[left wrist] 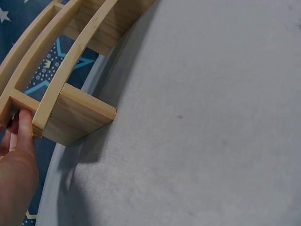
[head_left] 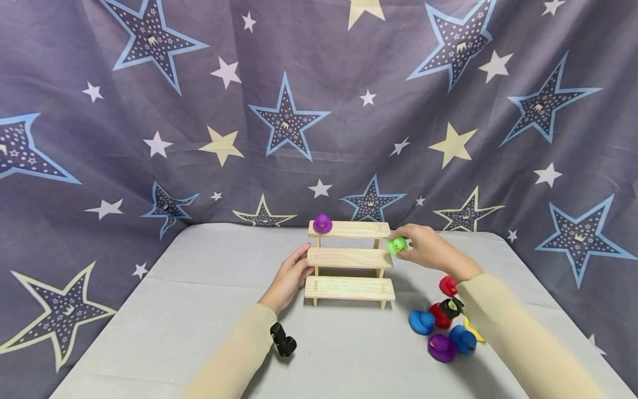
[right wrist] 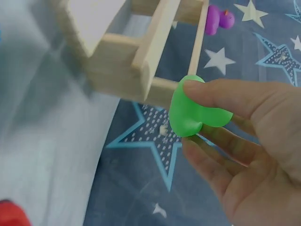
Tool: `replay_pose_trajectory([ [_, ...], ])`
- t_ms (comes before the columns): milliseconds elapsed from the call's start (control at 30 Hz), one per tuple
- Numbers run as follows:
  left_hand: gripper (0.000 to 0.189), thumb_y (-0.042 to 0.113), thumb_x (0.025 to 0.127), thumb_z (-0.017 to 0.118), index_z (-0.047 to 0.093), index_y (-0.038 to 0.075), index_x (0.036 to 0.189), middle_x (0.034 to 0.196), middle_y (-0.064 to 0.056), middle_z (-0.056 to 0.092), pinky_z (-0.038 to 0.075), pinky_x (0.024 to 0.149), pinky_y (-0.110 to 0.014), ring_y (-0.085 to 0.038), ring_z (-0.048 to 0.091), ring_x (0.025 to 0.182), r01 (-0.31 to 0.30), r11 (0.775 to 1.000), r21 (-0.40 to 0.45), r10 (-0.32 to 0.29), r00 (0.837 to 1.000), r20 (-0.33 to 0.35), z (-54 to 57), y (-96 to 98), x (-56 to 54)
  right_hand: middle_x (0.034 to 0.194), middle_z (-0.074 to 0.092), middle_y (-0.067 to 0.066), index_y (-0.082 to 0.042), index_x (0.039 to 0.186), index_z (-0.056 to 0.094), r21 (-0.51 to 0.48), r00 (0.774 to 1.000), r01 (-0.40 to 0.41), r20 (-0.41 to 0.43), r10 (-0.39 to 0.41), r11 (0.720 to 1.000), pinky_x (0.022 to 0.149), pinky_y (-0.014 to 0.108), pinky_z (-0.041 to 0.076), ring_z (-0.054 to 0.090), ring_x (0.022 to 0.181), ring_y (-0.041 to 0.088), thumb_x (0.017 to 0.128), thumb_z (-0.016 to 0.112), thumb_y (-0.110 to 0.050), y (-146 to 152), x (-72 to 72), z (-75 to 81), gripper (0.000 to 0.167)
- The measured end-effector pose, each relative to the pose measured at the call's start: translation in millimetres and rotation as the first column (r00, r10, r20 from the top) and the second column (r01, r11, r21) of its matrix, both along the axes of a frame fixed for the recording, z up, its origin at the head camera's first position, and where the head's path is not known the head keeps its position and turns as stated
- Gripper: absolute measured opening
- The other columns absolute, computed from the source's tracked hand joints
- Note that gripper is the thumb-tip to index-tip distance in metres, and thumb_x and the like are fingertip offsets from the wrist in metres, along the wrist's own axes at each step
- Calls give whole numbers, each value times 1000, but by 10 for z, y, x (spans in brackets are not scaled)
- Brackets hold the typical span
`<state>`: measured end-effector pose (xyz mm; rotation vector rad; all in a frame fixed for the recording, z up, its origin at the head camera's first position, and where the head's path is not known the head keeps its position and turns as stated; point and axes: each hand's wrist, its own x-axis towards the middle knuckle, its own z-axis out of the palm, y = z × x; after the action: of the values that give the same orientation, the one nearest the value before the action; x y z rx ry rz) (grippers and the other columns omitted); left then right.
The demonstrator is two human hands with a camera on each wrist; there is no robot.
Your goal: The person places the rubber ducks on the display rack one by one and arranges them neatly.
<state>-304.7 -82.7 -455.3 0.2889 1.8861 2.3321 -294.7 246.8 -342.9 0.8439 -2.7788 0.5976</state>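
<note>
A three-step wooden display stand [head_left: 349, 257] stands on the table. My left hand [head_left: 289, 280] holds its left end at the middle step, thumb below that board, as the left wrist view also shows; part of the fingers is hidden behind the wood. My right hand [head_left: 426, 246] pinches a bright green rubber duck [right wrist: 186, 113] between thumb and fingers. That duck is just off the stand's right end, between the top and middle steps in height. On the top step's left end sits a purple rubber duck [head_left: 322, 224].
Several ducks cluster right of the stand, partly behind the right sleeve: a blue one [head_left: 421, 322], a purple one [head_left: 442, 348], another blue one [head_left: 463, 339] and a red one [head_left: 448, 285] among them. A star-patterned curtain [head_left: 319, 111] hangs behind the grey table [head_left: 199, 310].
</note>
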Motion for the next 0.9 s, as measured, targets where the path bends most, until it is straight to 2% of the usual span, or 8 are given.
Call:
replay_pose_trajectory([
  [133, 54, 3, 104, 39, 26, 0, 157, 156, -22, 31, 36, 118, -39, -35, 37, 141, -2, 1000, -3, 2, 1000, 3, -2, 7, 5, 107, 68, 11, -4, 112, 72, -11, 999, -34, -34, 34, 999, 82, 43, 56, 61, 95, 26, 80, 78, 0, -143, -58, 38, 33],
  [233, 54, 4, 104, 39, 26, 0, 157, 155, -22, 32, 37, 117, -38, -34, 37, 141, -7, 1000, -10, 7, 1000, 3, -5, 8, 7, 108, 68, 12, -3, 115, 72, -12, 999, -41, -28, 41, 999, 82, 44, 56, 62, 95, 26, 81, 77, -1, -249, -106, 73, 34],
  [467, 55, 5, 104, 41, 26, 1, 157, 156, -21, 31, 37, 117, -37, -35, 37, 141, -13, 1000, -14, 13, 1000, 0, -14, 8, -2, 112, 67, 13, -3, 123, 70, -50, 997, -18, 69, 22, 999, 78, 38, 58, 62, 94, 26, 82, 78, -2, -471, -250, 150, 42],
  [733, 55, 6, 104, 42, 26, 1, 157, 157, -21, 31, 37, 117, -38, -34, 37, 141, -10, 1000, -12, 10, 1000, -4, -9, 8, -4, 115, 68, 8, -5, 129, 67, -53, 985, 1, 174, 8, 999, 84, 37, 56, 62, 100, 23, 87, 76, -8, -655, -437, 187, 43],
  [900, 55, 5, 104, 41, 25, 0, 157, 157, -22, 30, 35, 118, -38, -35, 35, 142, -6, 1000, -14, 6, 1000, -9, -11, 4, -2, 118, 67, 9, -6, 131, 65, -93, 974, 8, 227, 14, 996, 88, 39, 56, 62, 101, 23, 88, 75, -10, -712, -502, 193, 44],
])
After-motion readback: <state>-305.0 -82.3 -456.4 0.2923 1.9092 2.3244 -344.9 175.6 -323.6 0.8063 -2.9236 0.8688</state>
